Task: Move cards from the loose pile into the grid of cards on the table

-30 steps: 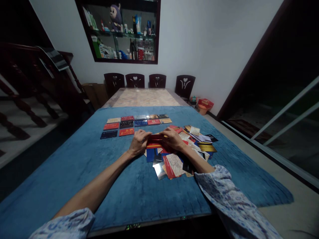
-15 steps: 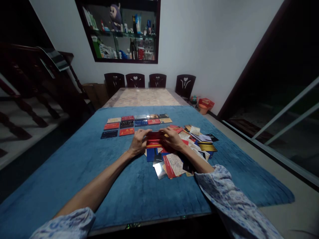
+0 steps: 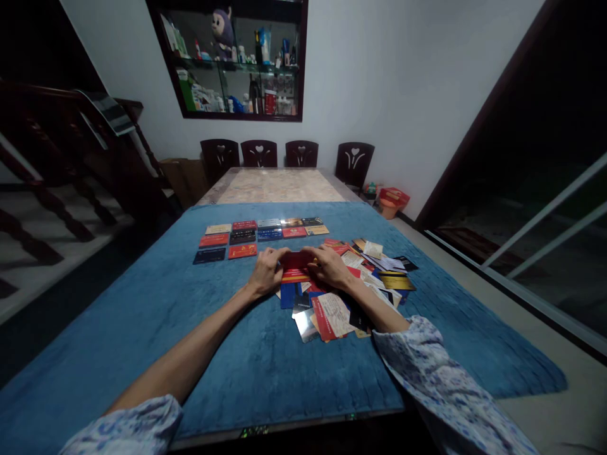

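Note:
A dark red card (image 3: pixel 298 260) stands tilted between my two hands, low over the near-left part of a loose card pile. My left hand (image 3: pixel 266 272) grips its left edge with bent fingers. On the opposite edge, my right hand (image 3: pixel 331 266) has its fingers closed too. Just below the held card lies a red and yellow card (image 3: pixel 294 276), partly hidden. The pile also holds a blue card (image 3: pixel 289 296), a red and white card (image 3: pixel 332 315), a silver card (image 3: pixel 306 326) and a gold card (image 3: pixel 397 280); my right wrist and forearm cover part of it.
Cards lie in rows beyond my hands, including a dark blue card (image 3: pixel 209 255) and a red card (image 3: pixel 242 251) in the nearest row. A blue cloth (image 3: pixel 227 366) covers the near table. Chairs (image 3: pixel 301 153) stand at the far end, below a wall cabinet (image 3: pixel 241 117).
The held red card has tilted and sits slightly lower between my fingers. Both hands keep hold of it, and the whole view has shifted a little.

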### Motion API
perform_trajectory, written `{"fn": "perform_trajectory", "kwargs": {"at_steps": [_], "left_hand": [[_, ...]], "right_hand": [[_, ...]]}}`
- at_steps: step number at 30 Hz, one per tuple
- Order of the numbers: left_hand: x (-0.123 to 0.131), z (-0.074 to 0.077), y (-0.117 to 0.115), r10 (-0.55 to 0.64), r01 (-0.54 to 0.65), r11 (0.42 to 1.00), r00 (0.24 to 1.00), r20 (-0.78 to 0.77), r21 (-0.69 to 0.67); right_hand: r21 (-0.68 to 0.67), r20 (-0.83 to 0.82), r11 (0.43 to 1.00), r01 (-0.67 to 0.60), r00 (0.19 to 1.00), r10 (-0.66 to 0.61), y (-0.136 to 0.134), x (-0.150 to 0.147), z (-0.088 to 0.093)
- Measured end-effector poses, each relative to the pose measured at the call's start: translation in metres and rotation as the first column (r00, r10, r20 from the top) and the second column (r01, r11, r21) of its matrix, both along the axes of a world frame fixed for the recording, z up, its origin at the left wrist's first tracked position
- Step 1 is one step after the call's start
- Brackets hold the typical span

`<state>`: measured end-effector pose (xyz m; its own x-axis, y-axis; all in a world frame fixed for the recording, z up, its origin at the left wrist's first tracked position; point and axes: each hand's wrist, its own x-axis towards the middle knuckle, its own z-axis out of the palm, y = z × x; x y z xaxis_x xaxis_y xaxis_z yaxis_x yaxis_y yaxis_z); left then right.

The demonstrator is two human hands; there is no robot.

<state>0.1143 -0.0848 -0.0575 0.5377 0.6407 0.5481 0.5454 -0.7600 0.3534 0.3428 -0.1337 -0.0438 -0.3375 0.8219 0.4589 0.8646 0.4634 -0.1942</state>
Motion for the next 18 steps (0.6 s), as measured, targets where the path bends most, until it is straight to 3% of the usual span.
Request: {"fn": "perform_trajectory", "kwargs": {"at_steps": [18], "left_hand": [[0.000, -0.005, 0.005, 0.024, -0.025, 0.999, 0.999, -0.029, -0.030]], "right_hand": [[0.009, 0.137, 1.000, -0.013, 0.991, 0.012, 0.010, 0.008, -0.006]]}}
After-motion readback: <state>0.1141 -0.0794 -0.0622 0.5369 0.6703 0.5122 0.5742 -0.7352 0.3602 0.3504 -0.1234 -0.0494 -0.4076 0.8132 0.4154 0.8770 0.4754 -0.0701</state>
